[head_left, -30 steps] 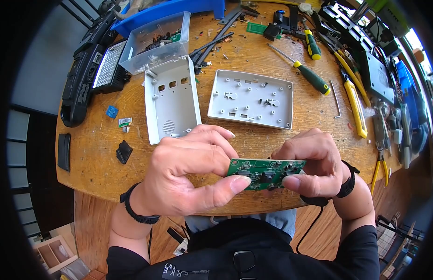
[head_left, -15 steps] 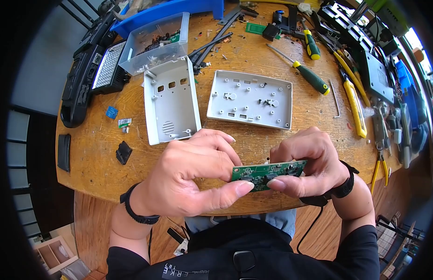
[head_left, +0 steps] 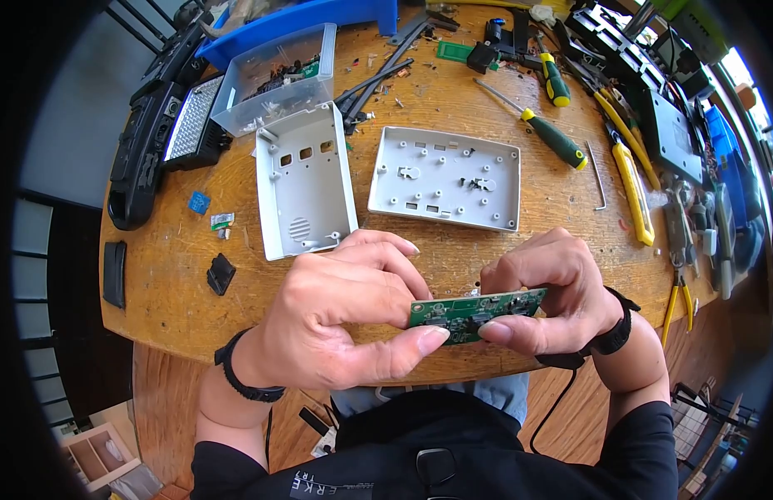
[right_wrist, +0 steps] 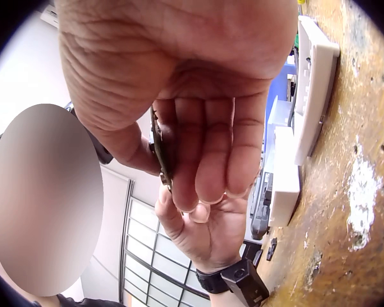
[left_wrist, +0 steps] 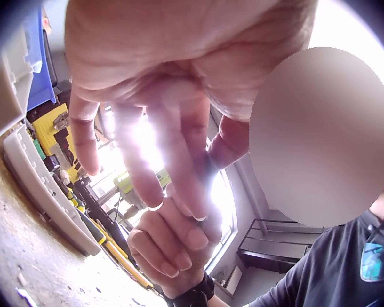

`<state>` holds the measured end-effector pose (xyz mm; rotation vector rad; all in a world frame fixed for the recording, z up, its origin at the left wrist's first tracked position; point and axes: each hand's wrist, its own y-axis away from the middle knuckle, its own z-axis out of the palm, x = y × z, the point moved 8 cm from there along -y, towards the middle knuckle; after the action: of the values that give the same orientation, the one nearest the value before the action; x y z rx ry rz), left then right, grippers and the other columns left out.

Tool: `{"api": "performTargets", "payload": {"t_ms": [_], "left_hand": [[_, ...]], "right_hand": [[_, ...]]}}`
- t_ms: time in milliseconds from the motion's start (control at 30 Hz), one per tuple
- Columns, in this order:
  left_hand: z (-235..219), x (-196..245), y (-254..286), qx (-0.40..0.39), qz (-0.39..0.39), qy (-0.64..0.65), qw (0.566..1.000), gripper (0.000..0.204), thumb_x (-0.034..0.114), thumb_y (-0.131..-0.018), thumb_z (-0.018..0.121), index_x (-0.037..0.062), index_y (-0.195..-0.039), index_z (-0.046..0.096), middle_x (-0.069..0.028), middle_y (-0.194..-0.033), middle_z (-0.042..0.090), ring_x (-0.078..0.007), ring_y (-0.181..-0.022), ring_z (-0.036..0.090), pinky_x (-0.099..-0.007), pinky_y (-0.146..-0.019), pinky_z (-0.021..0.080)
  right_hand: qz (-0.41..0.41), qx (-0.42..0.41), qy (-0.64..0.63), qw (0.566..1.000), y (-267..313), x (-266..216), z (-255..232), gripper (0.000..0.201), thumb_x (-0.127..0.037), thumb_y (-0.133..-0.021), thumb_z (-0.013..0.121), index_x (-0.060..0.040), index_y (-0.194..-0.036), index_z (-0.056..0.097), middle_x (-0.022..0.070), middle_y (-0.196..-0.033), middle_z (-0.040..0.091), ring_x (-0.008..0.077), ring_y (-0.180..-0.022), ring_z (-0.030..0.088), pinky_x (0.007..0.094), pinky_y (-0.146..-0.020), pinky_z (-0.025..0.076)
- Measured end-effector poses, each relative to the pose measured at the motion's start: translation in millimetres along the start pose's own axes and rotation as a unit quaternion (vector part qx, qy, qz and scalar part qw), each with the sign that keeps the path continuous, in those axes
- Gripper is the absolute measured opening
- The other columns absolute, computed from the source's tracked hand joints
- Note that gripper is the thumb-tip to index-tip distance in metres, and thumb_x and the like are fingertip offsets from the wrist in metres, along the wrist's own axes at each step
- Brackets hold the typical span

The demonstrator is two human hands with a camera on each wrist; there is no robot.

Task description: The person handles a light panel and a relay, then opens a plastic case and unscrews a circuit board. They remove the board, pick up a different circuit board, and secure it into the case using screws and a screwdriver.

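A green circuit board [head_left: 465, 308] with black components is held between both hands over the table's near edge, its component face towards the person. My left hand [head_left: 340, 312] pinches the board's left end, thumb on the face and fingers behind. At the opposite end my right hand [head_left: 549, 292] grips it, with the thumb laid across the components near the middle. In the right wrist view the board [right_wrist: 159, 153] appears edge-on between thumb and curled fingers. Beyond the hands lie two light grey plastic case halves, a deep one [head_left: 311, 196] and a shallow one [head_left: 449, 177].
A clear plastic bin [head_left: 278, 79] of scrap parts stands at the back left. On the right lie a green-and-yellow screwdriver [head_left: 557, 140], a hex key [head_left: 599, 177] and a yellow utility knife [head_left: 634, 196]. Small scraps, including a black piece [head_left: 221, 273], are scattered on the left.
My right thumb has slid leftward across the board's face. The board has tilted slightly, so its face looks narrower. Both hands keep hold of it.
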<state>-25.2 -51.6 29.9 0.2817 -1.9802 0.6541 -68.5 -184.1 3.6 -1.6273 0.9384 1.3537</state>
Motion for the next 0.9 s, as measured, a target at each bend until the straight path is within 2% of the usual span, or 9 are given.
{"api": "performTargets", "payload": {"t_ms": [233,367,433,533,600,633,700,867,900], "left_hand": [[-5.1,-4.0,2.8,0.036,-0.01,0.026,0.999,0.018,0.012,-0.074,0.078,0.0024,-0.065,0.066,-0.005,-0.065,0.063,-0.0194,-0.074,0.064,-0.0413,-0.087,0.049],[-5.5,-5.4,2.7,0.036,-0.016,0.034,0.999,0.019,0.012,-0.074,0.078,0.0017,-0.065,0.065,-0.0072,-0.066,0.064,-0.0197,-0.073,0.065,-0.0416,-0.087,0.049],[-5.2,-4.8,2.4,0.036,-0.017,0.038,0.998,0.019,0.013,-0.074,0.078,0.0015,-0.065,0.065,-0.0077,-0.067,0.064,-0.0198,-0.073,0.065,-0.0417,-0.087,0.049],[-5.4,-3.7,2.4,0.042,-0.022,0.045,0.998,0.02,0.014,-0.075,0.078,0.0014,-0.065,0.065,-0.0077,-0.067,0.064,-0.0199,-0.074,0.065,-0.0418,-0.087,0.049],[-6.5,-7.9,3.0,0.06,-0.055,0.066,0.994,0.021,0.019,-0.076,0.075,0.0021,-0.066,0.07,-0.0059,-0.064,0.067,-0.0218,-0.072,0.064,-0.0477,-0.091,0.045],[-7.0,-8.1,3.1,0.06,-0.055,0.066,0.994,0.021,0.019,-0.076,0.075,0.0021,-0.066,0.07,-0.0059,-0.064,0.067,-0.0218,-0.072,0.064,-0.0477,-0.091,0.045],[-6.4,-4.8,2.6,0.048,-0.029,0.052,0.997,0.021,0.014,-0.075,0.078,0.0012,-0.065,0.064,-0.0077,-0.067,0.064,-0.0199,-0.074,0.065,-0.0417,-0.087,0.049],[-3.1,-2.1,0.7,0.027,-0.011,0.018,0.999,0.021,0.011,-0.075,0.077,0.0022,-0.063,0.063,-0.0051,-0.064,0.063,-0.0189,-0.072,0.064,-0.0411,-0.086,0.049],[-1.2,-0.1,0.0,0.014,0.0,0.005,1.0,0.02,0.01,-0.075,0.077,0.0026,-0.063,0.063,-0.0041,-0.064,0.062,-0.0185,-0.072,0.064,-0.0408,-0.086,0.049]], "right_hand": [[-0.016,-0.015,-0.064,0.998,0.7,-4.7,0.0,0.018,-0.016,-0.08,0.064,0.0017,-0.082,0.067,0.0105,-0.072,0.065,0.0203,-0.066,0.064,0.0297,-0.062,0.048],[-0.02,-0.027,-0.055,0.998,0.8,-9.1,-0.7,0.019,-0.016,-0.08,0.062,0.0013,-0.085,0.067,0.0099,-0.074,0.067,0.0213,-0.069,0.066,0.0294,-0.065,0.05],[0.025,-0.033,-0.037,0.998,2.2,-3.9,-0.6,0.018,-0.014,-0.08,0.06,0.0005,-0.086,0.068,0.0098,-0.077,0.069,0.0221,-0.072,0.067,0.0287,-0.067,0.051],[0.009,-0.013,-0.04,0.999,1.7,-2.9,-0.3,0.017,-0.014,-0.081,0.06,0.0,-0.086,0.068,0.0097,-0.078,0.07,0.0219,-0.072,0.068,0.0286,-0.067,0.051],[0.016,-0.012,-0.032,0.999,1.8,-3.3,-0.4,0.017,-0.014,-0.081,0.06,-0.0002,-0.086,0.068,0.0095,-0.077,0.07,0.0217,-0.071,0.068,0.0287,-0.066,0.051],[0.023,-0.01,-0.025,0.999,1.9,-2.7,-0.7,0.016,-0.013,-0.081,0.059,-0.0003,-0.085,0.068,0.0093,-0.077,0.07,0.0216,-0.07,0.068,0.0287,-0.066,0.051],[0.008,-0.004,-0.026,1.0,1.1,-3.9,-0.5,0.015,-0.014,-0.081,0.061,-0.0004,-0.084,0.068,0.0088,-0.076,0.069,0.0212,-0.069,0.067,0.0285,-0.065,0.051],[-0.006,0.003,-0.003,1.0,0.4,-2.6,-1.6,0.016,-0.017,-0.082,0.069,-0.001,-0.078,0.067,0.0068,-0.069,0.066,0.0176,-0.061,0.063,0.0274,-0.058,0.047],[0.011,0.003,0.017,1.0,-0.8,-1.6,-2.1,0.018,-0.018,-0.081,0.072,-0.0012,-0.076,0.066,0.006,-0.066,0.064,0.0159,-0.059,0.061,0.027,-0.056,0.045]]}}
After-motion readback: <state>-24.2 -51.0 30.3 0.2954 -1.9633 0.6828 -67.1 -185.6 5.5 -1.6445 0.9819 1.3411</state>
